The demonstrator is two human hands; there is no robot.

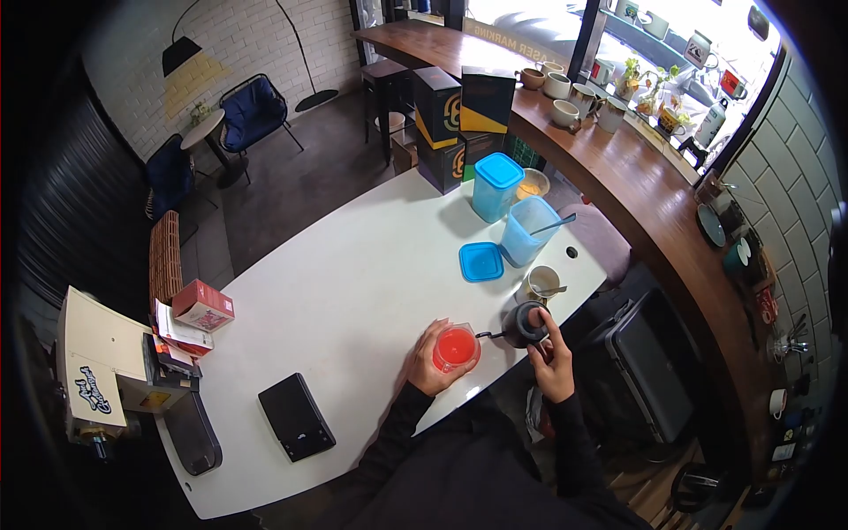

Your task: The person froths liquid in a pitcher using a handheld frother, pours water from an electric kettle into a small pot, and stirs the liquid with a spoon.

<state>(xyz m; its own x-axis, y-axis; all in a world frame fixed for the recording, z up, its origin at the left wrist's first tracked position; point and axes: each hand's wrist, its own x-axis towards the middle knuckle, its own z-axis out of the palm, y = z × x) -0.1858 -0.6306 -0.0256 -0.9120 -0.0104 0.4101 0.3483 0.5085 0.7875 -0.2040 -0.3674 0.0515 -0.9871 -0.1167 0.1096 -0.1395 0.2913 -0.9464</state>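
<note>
My left hand point(426, 364) curls around a clear cup point(457, 349) that looks filled with something red, near the front edge of the white table. My right hand point(554, 364) grips a small black pot point(523, 325) with a rounded top, its fingers on the upper part and side. A thin dark spout or handle sticks out from the pot toward the red cup. Just behind the pot stands a mug point(542, 283) with a spoon in it. The underside of the pot is hard to make out.
Beyond the mug are an open blue container point(531, 231) with a spoon, a lidded blue container point(498, 187) and a loose blue lid point(481, 261). A black folding case point(297, 417) lies at left. A curved wooden counter point(609, 181) holds several cups.
</note>
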